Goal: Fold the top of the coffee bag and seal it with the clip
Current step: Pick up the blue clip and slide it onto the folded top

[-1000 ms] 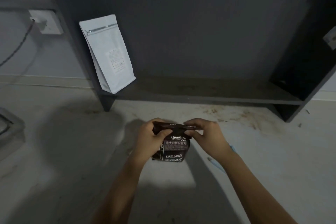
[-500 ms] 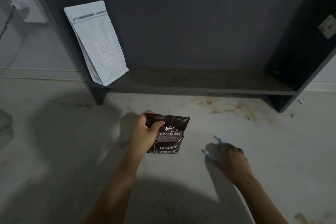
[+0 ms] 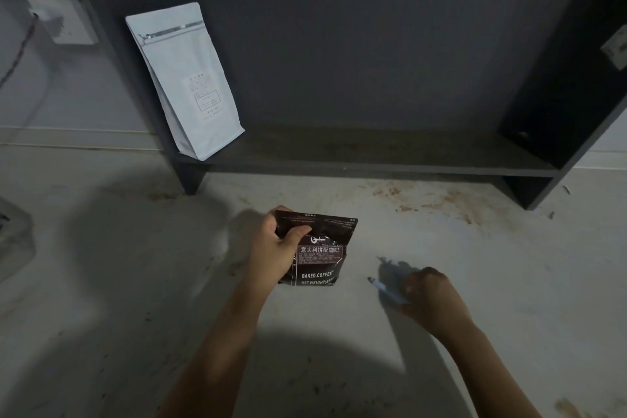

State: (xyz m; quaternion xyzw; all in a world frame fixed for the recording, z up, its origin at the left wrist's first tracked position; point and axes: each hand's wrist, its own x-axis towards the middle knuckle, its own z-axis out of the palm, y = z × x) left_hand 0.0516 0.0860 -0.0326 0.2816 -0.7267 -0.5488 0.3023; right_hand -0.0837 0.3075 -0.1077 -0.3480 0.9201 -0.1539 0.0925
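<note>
Coffee bag (image 3: 317, 248) sits pinched in your left hand (image 3: 276, 248); right hand (image 3: 429, 295) closes on clip (image 3: 385, 288); one white bag (image 3: 185, 78) shelved.

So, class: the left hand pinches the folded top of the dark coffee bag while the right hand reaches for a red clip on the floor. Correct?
Not quite: the head view shows the clip is light blue, not red. The left hand does pinch the dark coffee bag, and the right hand reaches for the clip.

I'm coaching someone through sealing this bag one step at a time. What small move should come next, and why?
Probably close the right hand around the light blue clip and lift it off the floor. The left hand already pinches the folded top of the dark coffee bag, and the right hand rests on the clip, which is not on the bag yet.
</note>
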